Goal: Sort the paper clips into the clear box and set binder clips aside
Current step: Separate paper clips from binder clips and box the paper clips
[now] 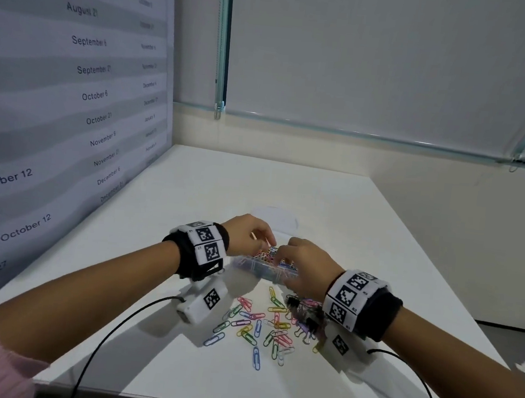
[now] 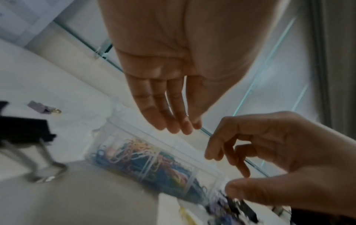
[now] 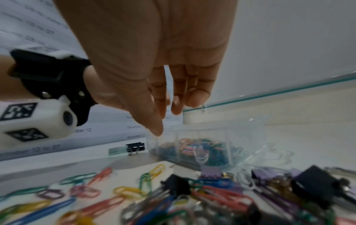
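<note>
The clear box, divided inside and holding coloured paper clips, sits mid-table; it also shows in the wrist views. My left hand hovers over its far left end, fingers hanging straight with nothing plainly held. My right hand hovers over the near side, fingers loosely bent, thumb apart, empty. Loose paper clips lie scattered in front of the box. A tangle of black and purple binder clips lies under my right wrist.
A black binder clip stands alone left of the box, close to the left wall panel; a purple one lies further off. A printed wall panel borders the table's left side. Camera cables trail off the front edge.
</note>
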Demonstrator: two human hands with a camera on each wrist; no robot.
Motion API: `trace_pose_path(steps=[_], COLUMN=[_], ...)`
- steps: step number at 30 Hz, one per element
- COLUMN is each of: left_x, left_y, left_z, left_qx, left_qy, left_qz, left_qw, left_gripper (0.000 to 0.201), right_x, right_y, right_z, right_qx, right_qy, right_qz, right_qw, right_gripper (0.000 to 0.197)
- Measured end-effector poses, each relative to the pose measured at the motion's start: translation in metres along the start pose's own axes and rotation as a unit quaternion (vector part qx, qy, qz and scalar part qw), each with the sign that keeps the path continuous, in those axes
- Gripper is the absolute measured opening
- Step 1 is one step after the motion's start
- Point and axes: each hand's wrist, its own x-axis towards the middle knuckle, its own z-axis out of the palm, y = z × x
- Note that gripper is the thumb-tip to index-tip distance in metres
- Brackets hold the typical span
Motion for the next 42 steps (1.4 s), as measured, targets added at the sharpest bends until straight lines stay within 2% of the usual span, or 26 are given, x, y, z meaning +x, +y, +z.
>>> trace_pose_path(steps=[3,6,8,9,11,15,20,24,32,39,42], left_x=[-0.023,-0.045,-0.056,-0.061,-0.070,-0.084,-0.082,-0.076,-0.060,-0.050,-0.039], left_y=[-0.002,-0.003,-0.004,-0.005,-0.009,-0.009,-0.008,-0.005,-0.003,-0.002,0.003], left_z=[0.002,0.011,0.016,0.019,0.025,0.038,0.044,0.046,0.046,0.033,0.019], left_qx=[0.101,0.177,0.252,0.279,0.284,0.235,0.198,0.222,0.258,0.221,0.178], left_qy=[-0.068,-0.165,-0.205,-0.218,-0.228,-0.216,-0.166,-0.146,-0.149,-0.116,-0.082], left_qz=[0.006,-0.032,-0.041,-0.035,-0.023,-0.022,0.007,0.016,0.000,0.000,-0.001], left_qw=[0.993,0.970,0.945,0.935,0.931,0.948,0.966,0.964,0.955,0.968,0.981], left_gripper=[0.022,0.058,0.085,0.092,0.096,0.079,0.042,0.029,0.022,0.023,0.017], right_x=[-0.008,-0.013,-0.016,-0.017,-0.020,-0.025,-0.027,-0.024,-0.007,0.015,0.027], right_y=[-0.007,-0.010,-0.010,-0.011,-0.010,-0.012,-0.010,-0.009,0.000,0.014,0.022], right_z=[0.003,0.010,0.014,0.016,0.020,0.024,0.025,0.026,0.017,-0.014,-0.018], right_qx=[-0.003,-0.011,-0.026,-0.034,-0.043,-0.006,0.060,0.060,0.110,0.158,0.161], right_qy=[-0.041,-0.139,-0.196,-0.211,-0.221,-0.203,-0.159,-0.146,-0.105,0.002,0.067], right_qz=[-0.025,-0.020,-0.009,-0.014,-0.028,-0.053,-0.073,-0.071,-0.028,0.024,0.063], right_qw=[0.999,0.990,0.980,0.977,0.974,0.978,0.983,0.985,0.988,0.987,0.983], right_gripper=[0.033,0.070,0.091,0.093,0.088,0.079,0.036,0.018,0.007,0.016,0.010])
